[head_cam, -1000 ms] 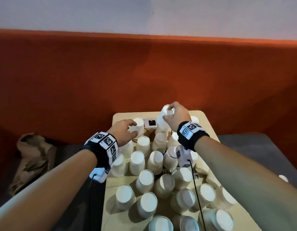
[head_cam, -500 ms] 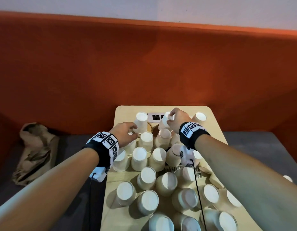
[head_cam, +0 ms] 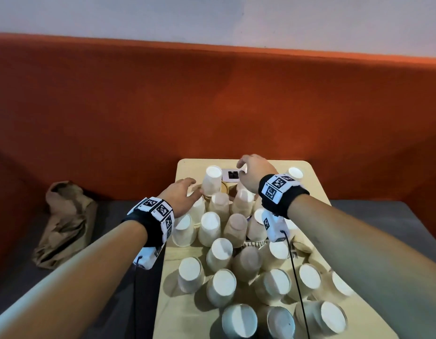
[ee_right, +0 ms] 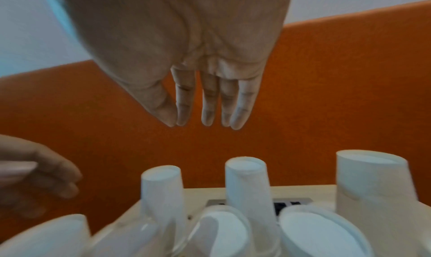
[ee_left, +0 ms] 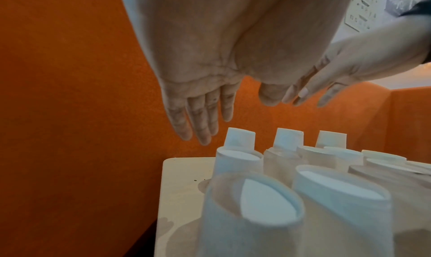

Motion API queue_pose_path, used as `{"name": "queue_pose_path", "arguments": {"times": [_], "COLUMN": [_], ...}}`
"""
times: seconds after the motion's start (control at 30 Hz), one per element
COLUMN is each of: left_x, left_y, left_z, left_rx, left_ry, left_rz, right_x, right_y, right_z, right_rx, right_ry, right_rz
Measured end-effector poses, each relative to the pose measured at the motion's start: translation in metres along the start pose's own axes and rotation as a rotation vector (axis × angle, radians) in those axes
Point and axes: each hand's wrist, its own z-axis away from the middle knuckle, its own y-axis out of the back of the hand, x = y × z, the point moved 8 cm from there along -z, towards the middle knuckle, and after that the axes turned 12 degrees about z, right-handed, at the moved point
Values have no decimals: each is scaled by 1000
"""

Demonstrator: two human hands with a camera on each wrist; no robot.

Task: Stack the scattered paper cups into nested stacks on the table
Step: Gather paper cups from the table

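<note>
Several white paper cups [head_cam: 209, 228] stand upside down, packed together on the small wooden table [head_cam: 186, 167]. A taller nested stack [head_cam: 212, 179] rises at the far left; in the right wrist view it [ee_right: 161, 187] stands next to a second stack [ee_right: 247, 183]. My left hand [head_cam: 193, 187] hovers just left of the far-left stack, its fingers [ee_left: 203, 128] straight and empty. My right hand [head_cam: 241, 167] hangs over the second stack and hides most of it in the head view. Its fingers [ee_right: 210, 113] point down and hold nothing.
A single cup [head_cam: 295, 172] stands at the far right corner. A marker card [head_cam: 230, 174] lies at the far edge. An orange padded wall [head_cam: 212, 106] rises behind the table. A crumpled brown paper bag [head_cam: 65, 223] lies on the grey seat to the left. A black cable [head_cam: 295, 277] hangs from my right wrist.
My right hand lowered the cup it held onto the far middle stack and let go. My left hand released the far-left stack and opened beside it.
</note>
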Motion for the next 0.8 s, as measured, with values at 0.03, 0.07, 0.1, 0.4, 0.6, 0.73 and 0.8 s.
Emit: {"name": "queue_pose_path", "arguments": {"times": [0.03,0.07,0.1,0.4,0.6,0.73,0.8], "left_x": [-2,-4,-7,16,49,80,92], "left_y": [1,2,2,-14,-31,-54,-70], "left_z": [4,9,13,56,88,106,112], "left_rx": [3,5,8,44,100,116,80], "left_ry": [4,8,11,-165,-274,-388,-398], "left_rz": [-1,-6,-15,-177,-217,-184,-164], "right_x": [-9,-19,-28,-74,-65,-46,-32], "right_y": [3,5,4,-41,-31,-28,-31], "right_z": [4,9,14,68,101,129,145], "right_rx": [-6,-16,-37,-268,-218,-221,-245], "right_ry": [34,65,95,381,439,451,449], "right_rz": [2,-3,-10,92,73,62,66]}}
